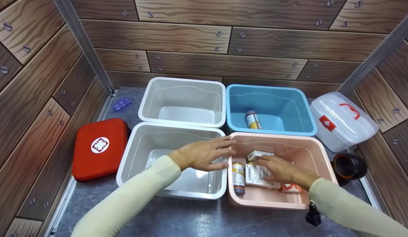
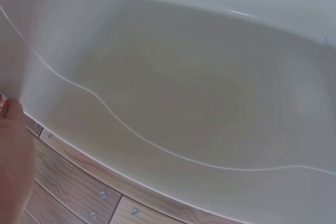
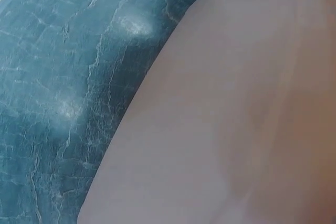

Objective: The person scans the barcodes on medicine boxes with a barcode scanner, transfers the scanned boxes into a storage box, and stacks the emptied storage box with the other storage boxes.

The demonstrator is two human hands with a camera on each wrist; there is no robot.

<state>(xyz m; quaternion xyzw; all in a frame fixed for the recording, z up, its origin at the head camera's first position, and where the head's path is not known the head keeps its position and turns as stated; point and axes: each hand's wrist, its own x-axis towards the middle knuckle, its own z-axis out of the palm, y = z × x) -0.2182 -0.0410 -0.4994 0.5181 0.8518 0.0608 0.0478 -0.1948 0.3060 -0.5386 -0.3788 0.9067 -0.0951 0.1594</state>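
My left hand (image 1: 207,154) reaches over the front grey bin (image 1: 131,154), its straight fingers at the rim beside the pink bin (image 1: 279,205); part of it shows at the edge of the left wrist view. Inside the pink bin, my right hand (image 1: 283,169) hovers over a white box (image 1: 252,176) with loosely bent fingers; whether they touch it is unclear. Behind that lies a smaller white box (image 1: 261,154). A brown bottle (image 1: 238,177) with a white and yellow label lies along the left wall. Under the right hand, an orange and white pack (image 1: 291,188) is partly hidden.
Behind stand another grey bin (image 1: 182,123) and a blue bin (image 1: 273,131) holding a labelled bottle (image 1: 252,120). A red first-aid case (image 1: 98,154) and purple pill box (image 1: 121,104) lie left. Right are a clear-lidded medical box (image 1: 345,121) and black cup-like object (image 1: 348,166).
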